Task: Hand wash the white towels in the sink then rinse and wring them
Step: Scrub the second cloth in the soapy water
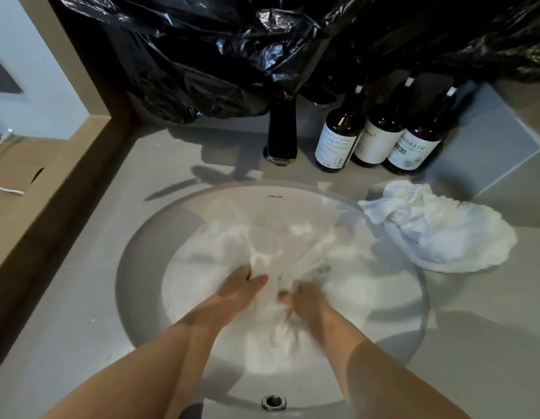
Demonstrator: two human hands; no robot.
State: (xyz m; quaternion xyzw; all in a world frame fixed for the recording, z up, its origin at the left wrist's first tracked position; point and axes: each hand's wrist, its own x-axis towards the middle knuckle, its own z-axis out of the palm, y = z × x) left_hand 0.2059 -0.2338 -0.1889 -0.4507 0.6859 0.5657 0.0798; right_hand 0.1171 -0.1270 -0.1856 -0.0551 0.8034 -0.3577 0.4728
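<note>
A wet white towel (280, 261) lies bunched in the water of the round white sink (147, 267). My left hand (238, 290) grips the towel's left side and my right hand (305, 300) grips it just to the right, the two hands nearly touching. Part of the cloth spreads under the water toward the back of the basin. A second white towel (441, 231) lies crumpled on the grey counter at the sink's right rim, apart from both hands.
A black faucet (282, 131) stands behind the sink. Three dark bottles (338, 140) with white labels line up to its right. Black plastic sheeting (232, 55) covers the wall above. A grey box (489, 140) sits at the back right. The overflow hole (273, 402) is at the near rim.
</note>
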